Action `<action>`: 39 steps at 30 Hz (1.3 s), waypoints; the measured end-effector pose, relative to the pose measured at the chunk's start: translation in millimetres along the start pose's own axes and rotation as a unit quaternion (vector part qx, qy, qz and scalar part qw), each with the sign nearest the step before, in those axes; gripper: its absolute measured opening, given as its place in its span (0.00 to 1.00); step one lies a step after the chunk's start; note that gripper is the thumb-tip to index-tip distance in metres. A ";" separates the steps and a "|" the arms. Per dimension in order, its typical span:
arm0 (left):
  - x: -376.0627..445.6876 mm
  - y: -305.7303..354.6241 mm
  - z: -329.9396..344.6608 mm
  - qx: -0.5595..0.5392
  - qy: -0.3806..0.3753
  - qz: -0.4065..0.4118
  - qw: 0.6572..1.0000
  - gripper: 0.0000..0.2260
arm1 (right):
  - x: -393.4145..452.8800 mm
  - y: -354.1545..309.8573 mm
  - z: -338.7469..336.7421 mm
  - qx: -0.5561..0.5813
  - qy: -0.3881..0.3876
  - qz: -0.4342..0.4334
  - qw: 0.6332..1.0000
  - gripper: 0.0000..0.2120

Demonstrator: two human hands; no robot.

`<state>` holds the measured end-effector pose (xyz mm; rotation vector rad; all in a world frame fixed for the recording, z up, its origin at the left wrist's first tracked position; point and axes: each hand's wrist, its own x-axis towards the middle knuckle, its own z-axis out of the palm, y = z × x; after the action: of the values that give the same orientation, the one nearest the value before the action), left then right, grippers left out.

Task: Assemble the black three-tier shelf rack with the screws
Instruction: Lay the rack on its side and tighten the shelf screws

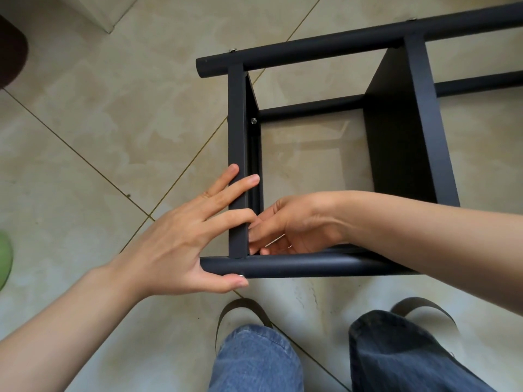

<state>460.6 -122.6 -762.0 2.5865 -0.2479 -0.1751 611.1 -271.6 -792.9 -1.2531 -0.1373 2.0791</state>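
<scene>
While my left hand [181, 236] braces the rack [396, 131] corner, fingers spread, my right hand [291, 224] pinches a thin tool [274, 240] (near joint unfinished, I judge).

Rack [325, 52] bars box in hands [288, 222].

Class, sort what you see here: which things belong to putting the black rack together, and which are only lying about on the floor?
Part of the job:
black rack frame
fitted screw
left hand, bracing the corner
right hand, holding a thin metal tool

Lying about:
green object at the left edge
dark object, top left
</scene>
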 end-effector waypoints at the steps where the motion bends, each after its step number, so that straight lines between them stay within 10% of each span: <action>1: -0.1 -0.2 0.4 0.000 0.000 0.002 1.000 0.29 | -0.6 -0.3 -1.2 -0.007 -0.003 0.002 1.000 0.05; 39: 1.1 -0.2 0.0 -0.020 -0.003 -0.002 1.000 0.28 | 2.5 -0.2 -4.2 -0.098 -0.015 0.009 0.995 0.13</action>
<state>461.7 -122.7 -762.2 2.5483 -0.2392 -0.1870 613.8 -270.9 -796.8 -1.3432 -0.3530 2.1418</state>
